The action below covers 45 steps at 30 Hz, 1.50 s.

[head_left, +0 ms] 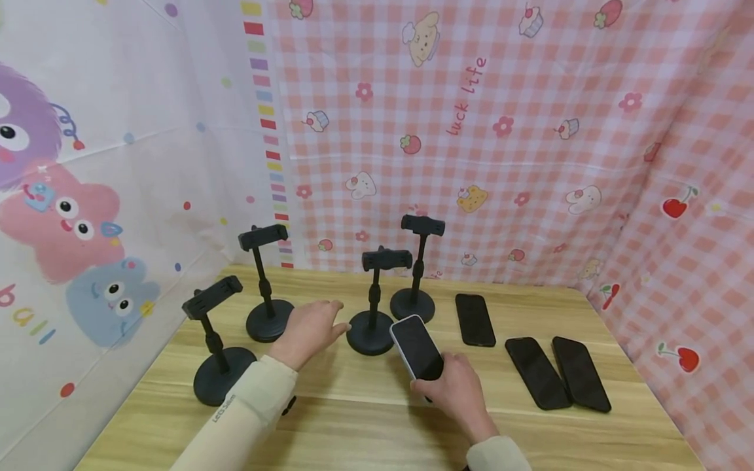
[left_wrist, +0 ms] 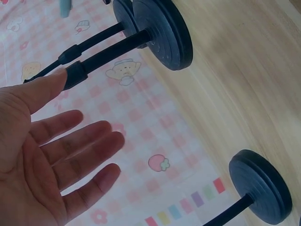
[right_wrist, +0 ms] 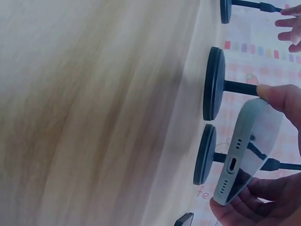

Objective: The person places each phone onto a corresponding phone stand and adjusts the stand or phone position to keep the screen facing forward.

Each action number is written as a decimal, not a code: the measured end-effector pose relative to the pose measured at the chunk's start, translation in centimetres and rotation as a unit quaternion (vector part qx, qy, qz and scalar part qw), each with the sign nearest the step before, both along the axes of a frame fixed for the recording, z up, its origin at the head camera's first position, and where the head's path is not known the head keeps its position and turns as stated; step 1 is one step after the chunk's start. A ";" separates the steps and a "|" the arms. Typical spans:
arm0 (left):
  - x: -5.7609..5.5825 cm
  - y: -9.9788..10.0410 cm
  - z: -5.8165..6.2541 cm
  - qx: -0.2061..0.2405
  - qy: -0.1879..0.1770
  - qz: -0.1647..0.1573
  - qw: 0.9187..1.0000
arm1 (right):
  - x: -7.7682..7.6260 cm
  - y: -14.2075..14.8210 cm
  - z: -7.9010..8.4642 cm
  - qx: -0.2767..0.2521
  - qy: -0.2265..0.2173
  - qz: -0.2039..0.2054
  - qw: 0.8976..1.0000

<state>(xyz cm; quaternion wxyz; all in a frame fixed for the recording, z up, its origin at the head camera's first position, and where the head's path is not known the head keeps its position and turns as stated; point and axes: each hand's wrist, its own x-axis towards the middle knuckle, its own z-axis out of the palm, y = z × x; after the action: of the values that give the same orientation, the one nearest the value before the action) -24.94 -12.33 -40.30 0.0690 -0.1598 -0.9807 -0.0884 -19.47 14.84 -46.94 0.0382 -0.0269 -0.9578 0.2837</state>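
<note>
My right hand (head_left: 456,392) grips the lower end of a smartphone (head_left: 415,347) with a pale frame and dark screen. In the right wrist view the phone (right_wrist: 235,155) shows its charging port, with the thumb on one edge and fingers on the other. My left hand (head_left: 309,333) holds nothing; its fingers are spread and relaxed in the left wrist view. Just ahead, between the hands, stands a black phone stand (head_left: 372,330) with a round base and a clamp (head_left: 386,260) on top. Another stand (head_left: 412,305) is right behind it.
Two more black stands, one (head_left: 269,320) behind the left hand and one (head_left: 224,374) beside the left forearm, are on the wooden table (head_left: 353,432). At the right lie three dark phones: one (head_left: 474,319) farther back, two (head_left: 537,373) side by side. Patterned cloth (head_left: 377,150) hangs behind.
</note>
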 end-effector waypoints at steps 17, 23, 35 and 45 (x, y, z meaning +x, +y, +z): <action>0.3 0.5 1.6 0.054 0.140 -0.028 0.988 | 0.1 -0.4 2.4 -0.057 0.083 -0.057 0.993; 0.1 0.7 2.4 0.092 0.225 -0.060 0.968 | 0.2 -0.6 3.6 -0.068 0.101 -0.066 0.990; -0.2 1.2 3.8 0.123 0.302 -0.098 0.940 | 0.0 -0.5 5.6 -0.089 0.129 -0.062 0.986; -0.3 1.5 4.8 0.158 0.353 -0.137 0.912 | -0.2 -0.8 7.7 -0.124 0.168 -0.072 0.975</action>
<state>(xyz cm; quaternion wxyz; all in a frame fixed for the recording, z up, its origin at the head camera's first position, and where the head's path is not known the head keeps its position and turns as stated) -25.23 -10.85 -35.47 0.4219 -0.3007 -0.8343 -0.1886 -19.67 14.04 -39.28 0.2150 -0.0524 -0.8905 0.3975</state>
